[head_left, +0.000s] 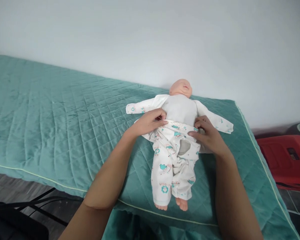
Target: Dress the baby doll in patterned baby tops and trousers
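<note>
A baby doll (181,108) lies on its back, head toward the wall and bare feet toward me. It wears a white printed jacket (221,123), spread open over a pale torso. White baby pants (162,166) with teal prints cover its legs and reach the belly; an oval opening shows at the crotch. My left hand (151,121) pinches the waistband at one side of the waist. At the opposite side my right hand (207,133) has its fingers closed on the waistband too. Some of the fingertips are hidden by cloth and by the hands.
The doll rests on a green quilted cover (65,126) with light piping along its edges. A pale wall (140,40) rises behind it. Right of the bed is a red plastic object (285,160); a black frame (40,206) stands at the lower left on a grey floor.
</note>
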`<action>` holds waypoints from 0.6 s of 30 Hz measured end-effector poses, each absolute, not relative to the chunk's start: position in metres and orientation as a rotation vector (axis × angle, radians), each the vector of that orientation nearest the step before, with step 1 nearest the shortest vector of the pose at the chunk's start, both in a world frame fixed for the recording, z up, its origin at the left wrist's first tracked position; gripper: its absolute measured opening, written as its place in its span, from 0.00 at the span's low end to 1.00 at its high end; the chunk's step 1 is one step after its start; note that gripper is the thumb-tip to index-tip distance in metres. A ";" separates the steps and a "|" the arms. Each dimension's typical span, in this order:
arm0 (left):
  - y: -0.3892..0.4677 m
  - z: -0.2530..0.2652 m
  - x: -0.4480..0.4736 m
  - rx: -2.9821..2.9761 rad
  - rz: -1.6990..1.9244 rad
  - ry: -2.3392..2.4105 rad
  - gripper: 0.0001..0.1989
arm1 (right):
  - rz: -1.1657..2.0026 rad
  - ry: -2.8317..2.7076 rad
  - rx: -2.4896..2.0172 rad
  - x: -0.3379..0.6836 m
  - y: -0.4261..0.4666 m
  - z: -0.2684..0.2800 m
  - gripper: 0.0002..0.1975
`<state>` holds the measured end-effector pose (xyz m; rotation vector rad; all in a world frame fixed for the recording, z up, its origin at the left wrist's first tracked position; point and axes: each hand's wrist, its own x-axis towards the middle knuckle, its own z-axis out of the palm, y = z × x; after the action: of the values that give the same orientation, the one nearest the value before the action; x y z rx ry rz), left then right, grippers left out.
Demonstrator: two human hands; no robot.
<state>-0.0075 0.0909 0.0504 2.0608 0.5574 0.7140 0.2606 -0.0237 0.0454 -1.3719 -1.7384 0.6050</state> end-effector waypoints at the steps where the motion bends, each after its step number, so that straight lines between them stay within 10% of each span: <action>1: 0.091 0.050 -0.007 2.062 0.708 0.604 0.12 | 0.581 -1.759 -1.363 0.260 -0.022 0.045 0.14; 18: 0.108 0.025 0.014 1.621 0.881 0.686 0.14 | 0.572 -1.324 -1.558 0.248 0.016 0.030 0.24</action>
<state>0.0136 0.1084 0.0253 1.6208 0.6862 0.8807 0.2478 0.0158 0.0302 -1.5581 -1.3239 0.5721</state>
